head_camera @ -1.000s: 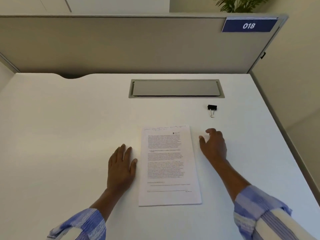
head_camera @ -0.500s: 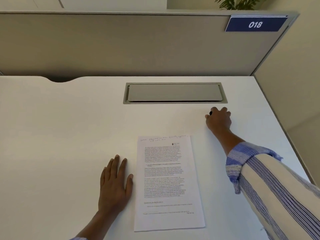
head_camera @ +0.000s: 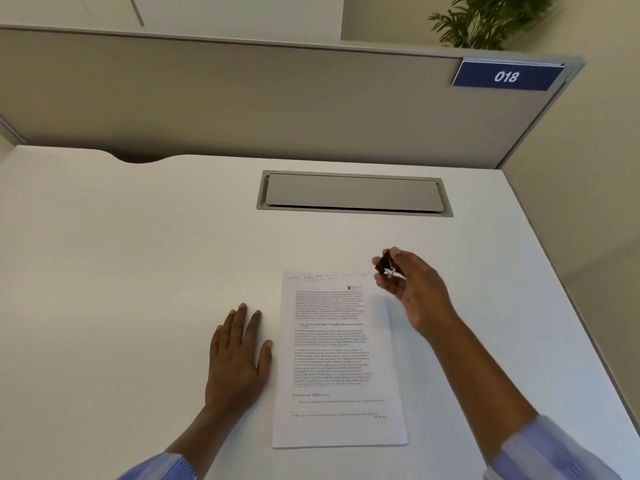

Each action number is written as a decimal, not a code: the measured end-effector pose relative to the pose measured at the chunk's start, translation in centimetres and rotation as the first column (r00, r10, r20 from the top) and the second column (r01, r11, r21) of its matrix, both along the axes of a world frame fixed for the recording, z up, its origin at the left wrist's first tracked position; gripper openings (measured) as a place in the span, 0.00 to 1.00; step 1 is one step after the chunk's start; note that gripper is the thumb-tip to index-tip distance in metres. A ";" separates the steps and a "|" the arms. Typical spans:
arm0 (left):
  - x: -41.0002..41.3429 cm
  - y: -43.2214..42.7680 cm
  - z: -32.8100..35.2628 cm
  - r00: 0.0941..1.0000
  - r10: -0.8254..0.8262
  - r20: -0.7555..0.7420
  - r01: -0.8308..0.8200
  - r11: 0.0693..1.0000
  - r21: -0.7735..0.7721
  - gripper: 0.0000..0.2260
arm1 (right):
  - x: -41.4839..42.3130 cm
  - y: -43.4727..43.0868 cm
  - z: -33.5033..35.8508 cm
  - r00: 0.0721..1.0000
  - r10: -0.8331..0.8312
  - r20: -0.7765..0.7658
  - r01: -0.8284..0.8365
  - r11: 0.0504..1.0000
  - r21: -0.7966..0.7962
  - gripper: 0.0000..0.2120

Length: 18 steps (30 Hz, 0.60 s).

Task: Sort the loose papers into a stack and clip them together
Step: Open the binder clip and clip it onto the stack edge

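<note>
Your paper stack (head_camera: 337, 362) lies flat on the white tabletop (head_camera: 121, 271), squared up with its edges aligned, printed text facing up and a line of handwriting along its far edge. Take that stack as your landmark.

Your right hand (head_camera: 412, 292) hovers just above the stack's far right corner, raised off the tabletop. Its fingers (head_camera: 388, 284) are pinched closed on a black binder clip (head_camera: 388, 266), whose silver wire handles show against your palm. The clip is a little blurred, so you cannot tell whether its mouth is pressed open; it sits just past the corner of the stack and is not on the paper.

Your left hand (head_camera: 239, 362) rests palm down on the tabletop just beside the stack's left edge, fingers stretched out flat and together, gripping nothing. The thumb lies close to the paper's edge; whether it touches cannot be made out.

Beyond the stack's far edge, set into the tabletop, is a grey cable hatch (head_camera: 353, 194) with its lid down. Further back from the stack stands a beige partition (head_camera: 242, 98), which carries a blue sign (head_camera: 507, 76) reading 018 toward its right end. A green plant (head_camera: 485, 19) shows above the partition. Blue striped sleeves cover both your forearms near the stack's near edge.
</note>
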<state>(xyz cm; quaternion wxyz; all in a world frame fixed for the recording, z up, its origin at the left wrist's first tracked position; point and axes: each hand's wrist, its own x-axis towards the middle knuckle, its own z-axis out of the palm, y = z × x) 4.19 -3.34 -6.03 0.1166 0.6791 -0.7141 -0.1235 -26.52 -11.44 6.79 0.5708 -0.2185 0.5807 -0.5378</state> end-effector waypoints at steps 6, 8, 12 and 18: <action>-1.7 0.2 3.9 0.892 0.147 -0.427 -0.150 0.988 0.027 0.21 | 5.4 10.4 3.0 0.963 0.068 0.260 -0.081 0.996 0.037 0.12; -3.8 1.8 8.1 0.772 0.114 -0.625 -0.156 0.988 -0.012 0.08 | 6.2 12.3 3.8 0.975 0.095 0.199 -0.104 0.994 0.033 0.12; -7.4 5.8 16.7 0.615 -0.100 -0.782 0.044 0.995 -0.092 0.03 | 7.2 14.0 5.0 0.991 0.136 0.017 -0.137 0.990 0.036 0.11; -8.6 9.1 19.8 0.599 -0.196 -0.777 0.115 0.981 -0.158 0.02 | 9.0 15.2 6.6 0.975 0.160 -0.152 -0.164 0.986 -0.012 0.09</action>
